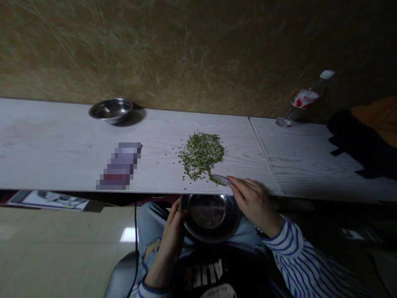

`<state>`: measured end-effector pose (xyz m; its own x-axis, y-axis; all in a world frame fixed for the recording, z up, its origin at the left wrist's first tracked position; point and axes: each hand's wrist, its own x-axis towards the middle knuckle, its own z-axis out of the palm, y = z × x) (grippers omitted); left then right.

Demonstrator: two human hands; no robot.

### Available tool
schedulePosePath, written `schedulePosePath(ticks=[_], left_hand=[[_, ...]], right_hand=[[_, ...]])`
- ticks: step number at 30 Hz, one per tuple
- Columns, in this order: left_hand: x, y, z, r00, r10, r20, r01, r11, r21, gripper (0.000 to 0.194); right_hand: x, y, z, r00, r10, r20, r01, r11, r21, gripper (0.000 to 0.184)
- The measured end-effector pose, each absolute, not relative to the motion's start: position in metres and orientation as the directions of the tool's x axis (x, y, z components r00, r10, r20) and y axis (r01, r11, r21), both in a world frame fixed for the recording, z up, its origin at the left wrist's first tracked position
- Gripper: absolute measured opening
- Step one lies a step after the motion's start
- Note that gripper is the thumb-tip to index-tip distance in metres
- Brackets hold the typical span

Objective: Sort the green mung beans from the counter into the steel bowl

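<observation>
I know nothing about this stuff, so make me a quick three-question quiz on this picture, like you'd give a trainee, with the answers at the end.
1. What does the left hand hold?
2. True or false: the bottle has no cap.
3. Where are the green grains? A: inside the bottle. B: spread on the table. C: piled in the left hand.

Key:
1. A bowl.
2. False; its white cap is on.
3. B.

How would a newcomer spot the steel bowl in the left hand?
Find the long white wood-grain table, then its near edge by the scattered mung beans. On the person's side of that edge, above the blue jeans, the left hand grips the steel bowl by its rim. Unlike the other steel bowl, standing on the table near the wall, this one is handheld.
</observation>
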<state>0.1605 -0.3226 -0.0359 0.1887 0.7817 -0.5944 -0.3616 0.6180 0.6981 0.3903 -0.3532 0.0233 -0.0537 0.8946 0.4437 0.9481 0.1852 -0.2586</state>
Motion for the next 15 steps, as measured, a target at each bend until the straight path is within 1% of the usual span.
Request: schedulePosePath(ticks=[5,11,15], left_hand=[[0.16,-0.323,-0.037,0.188,0.782,-0.595,-0.361,0.618,0.698,0.06],[0.161,-0.321,-0.036,0.193,0.785,-0.588,-0.366,0.614,0.699,0.059],[0.161,-0.322,-0.037,0.176,0.805,-0.566,-0.367,0.587,0.722,0.053]], right_hand=[[0.384,-0.356,0.026,-0.074,0.904,0.422,0.936,0.208,-0.282,0.027],[0.379,-0.361,0.028,-0.11,0.905,0.412,0.929,0.241,-0.281,0.027],[0.375,-0.365,0.029,-0.128,0.906,0.404,0.923,0.258,-0.286,0.027]])
